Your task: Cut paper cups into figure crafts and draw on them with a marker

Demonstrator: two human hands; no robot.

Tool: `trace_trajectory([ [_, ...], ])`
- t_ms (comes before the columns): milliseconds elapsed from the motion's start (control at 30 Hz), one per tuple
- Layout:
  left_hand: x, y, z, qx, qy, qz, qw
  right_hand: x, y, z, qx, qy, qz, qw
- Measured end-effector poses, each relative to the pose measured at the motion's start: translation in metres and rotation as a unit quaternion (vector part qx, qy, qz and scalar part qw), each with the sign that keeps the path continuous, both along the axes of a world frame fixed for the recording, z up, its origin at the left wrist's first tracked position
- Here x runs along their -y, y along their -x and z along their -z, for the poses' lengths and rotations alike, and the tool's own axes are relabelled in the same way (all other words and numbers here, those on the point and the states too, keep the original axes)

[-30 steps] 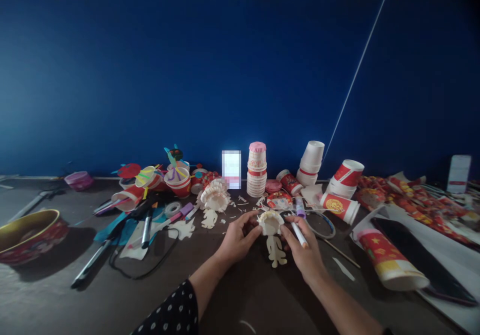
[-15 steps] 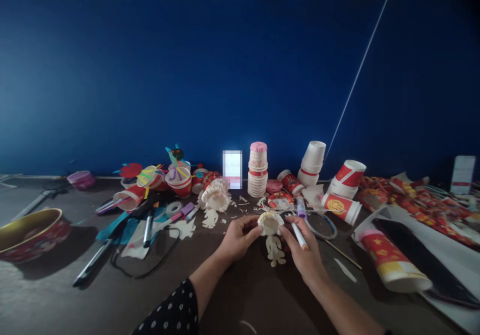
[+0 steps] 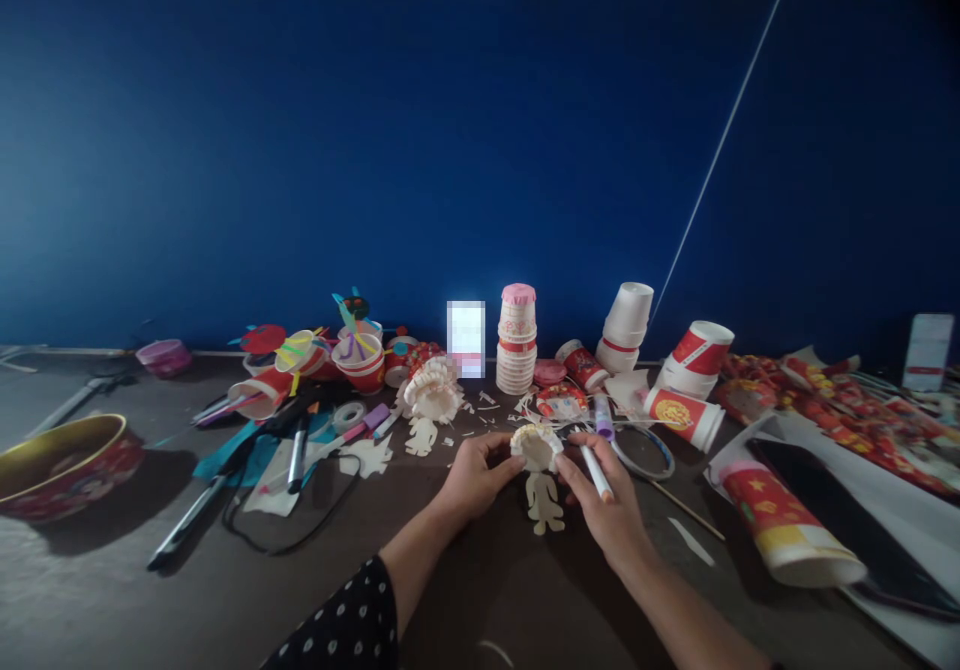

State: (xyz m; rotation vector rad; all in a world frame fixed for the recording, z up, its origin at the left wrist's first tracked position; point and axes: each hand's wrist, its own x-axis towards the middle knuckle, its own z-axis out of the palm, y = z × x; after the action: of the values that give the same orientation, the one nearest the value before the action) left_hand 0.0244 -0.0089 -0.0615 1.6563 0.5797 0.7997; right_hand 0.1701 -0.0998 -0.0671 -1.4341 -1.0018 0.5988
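A cream paper figure point(image 3: 544, 502), with a ruffled round head and a flat cut-out body, is held upright in front of me. My left hand point(image 3: 480, 475) pinches the left edge of its head between thumb and fingers. On the opposite edge, the thumb and fingers of my right hand point(image 3: 604, 495) grip it too. A white marker with an orange end point(image 3: 596, 472) is tucked between the fingers of that same hand. Beyond my left hand lies a similar ruffled paper figure point(image 3: 421, 436) on the table, among small paper scraps.
A stack of paper cups point(image 3: 516, 365) stands behind the hands. More cups point(image 3: 682, 415) lie to the right, near a dark phone point(image 3: 847, 520). On the left are pens point(image 3: 195, 510), tape point(image 3: 348, 416) and a red-gold bowl point(image 3: 67, 475). A blue partition point(image 3: 450, 150) rises behind.
The paper figure has shifted slightly left and turned a little, so its body faces me more squarely. Both hands keep their grip, and the marker stays in my right hand.
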Motion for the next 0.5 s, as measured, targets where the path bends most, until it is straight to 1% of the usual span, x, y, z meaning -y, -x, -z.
trace_trajectory([
  [100, 0.0002, 0.0008, -0.0007, 0.004, 0.007, 0.013, 1.0, -0.0006, -0.0012, 0.0021, 0.02, -0.004, -0.003, 1.0],
  [267, 0.0002, 0.0024, -0.0002, 0.023, 0.024, 0.039, 0.999, -0.0013, -0.0022, 0.0036, 0.041, -0.008, 0.027, 0.999],
  [500, -0.0022, 0.0003, 0.0047, 0.005, 0.002, 0.02, 1.0, -0.0018, -0.001, 0.0027, 0.019, -0.016, 0.01, 1.0],
])
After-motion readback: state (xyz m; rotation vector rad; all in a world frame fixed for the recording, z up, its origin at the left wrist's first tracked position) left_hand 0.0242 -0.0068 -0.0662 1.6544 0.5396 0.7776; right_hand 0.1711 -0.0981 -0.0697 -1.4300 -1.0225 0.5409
